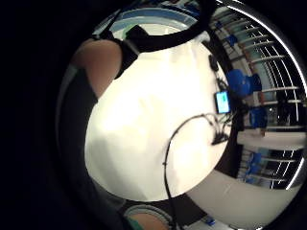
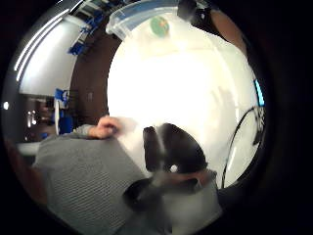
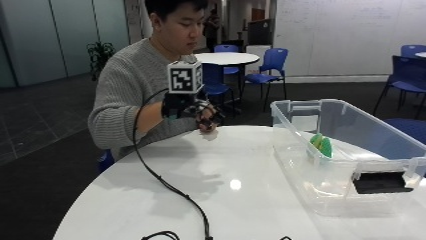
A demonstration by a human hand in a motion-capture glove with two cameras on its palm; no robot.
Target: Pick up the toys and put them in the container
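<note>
In the outside view my gloved right hand is raised above the near edge of the white round table, left of the container, fingers curled. In the thumb side palm view a black and white toy lies right against the palm with a finger curled round it. The clear plastic container stands on the right of the table, and a green toy lies inside it. The palm view also shows the container and the green toy across the table. The bare left hand rests at the table's edge.
A black cable trails from the glove across the table's front. A small device with a lit screen lies on the table near its edge. Blue chairs and another round table stand behind the person.
</note>
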